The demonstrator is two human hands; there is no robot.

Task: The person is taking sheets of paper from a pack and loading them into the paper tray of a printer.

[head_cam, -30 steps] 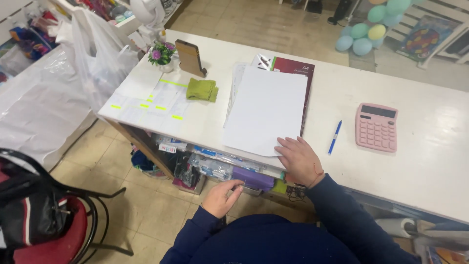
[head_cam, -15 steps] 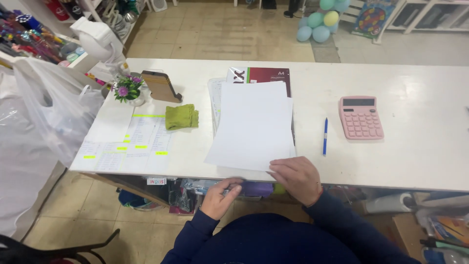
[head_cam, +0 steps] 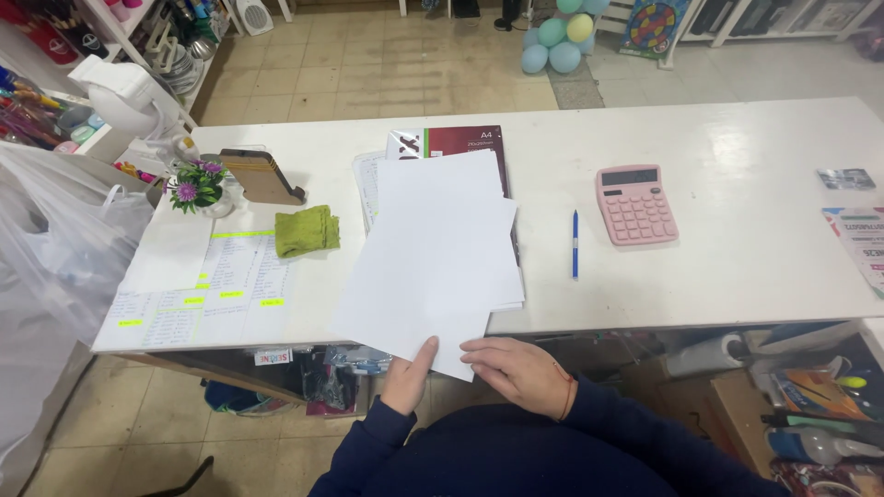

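At the near edge of the white tabletop [head_cam: 737, 166], we have both hands on a loose stack of white sheets [head_cam: 433, 258]. The stack's long axis runs from about seven o'clock, where its lowest corner hangs off the edge towards us, to about one o'clock, where it covers most of a dark red paper pack [head_cam: 460, 143].

Our left hand [head_cam: 410, 377] sits at that overhanging corner. The thumb lies on top of the sheet and the other fingers are hidden beneath, so it looks like a pinch on the corner, though we cannot see the underside. Our right hand [head_cam: 516, 368] lies just beside it at three o'clock, fingers loosely spread and pointing left, tips touching or nearly touching the bottom edge of the sheets; it grips nothing that we can see. The left hand is the nearer one to the corner, and the stack lies at twelve o'clock from both.

At nine o'clock of the stack lie a green cloth [head_cam: 307, 230] and a highlighted list [head_cam: 212, 285], both close by. At three o'clock a blue pen [head_cam: 575, 244] lies near, with a pink calculator [head_cam: 635, 204] beyond it. The bare strip between stack and pen is narrow; the wider bare stretch lies at one o'clock, past the calculator.
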